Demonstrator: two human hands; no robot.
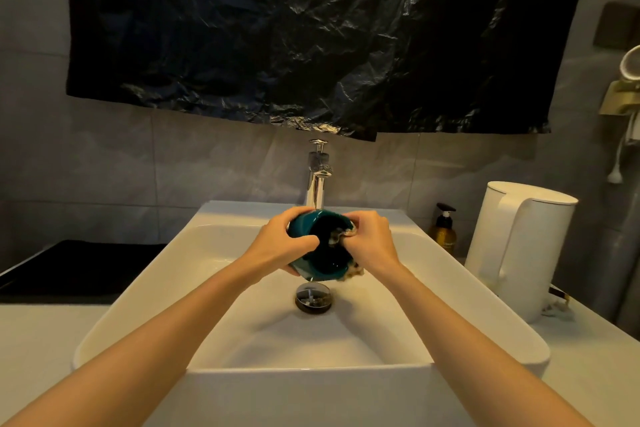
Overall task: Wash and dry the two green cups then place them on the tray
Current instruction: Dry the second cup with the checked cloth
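Above the white sink (145, 291), under the chrome faucet (317, 180), a dark green cup (327, 258) is tilted with its mouth facing me. My left hand (282, 243) grips the cup around its left side. My right hand (372, 241) pinches a brownish sponge (341, 236) against the cup's right rim; more of the sponge shows below the cup. Only one green cup is in view. A black tray (69, 270) lies on the counter to the left of the sink.
The sink drain (313, 298) sits just below the cup. A white electric kettle (519, 250) and a brown pump bottle (443, 229) stand on the counter at the right. Black plastic sheet (311, 35) covers the wall above the faucet.
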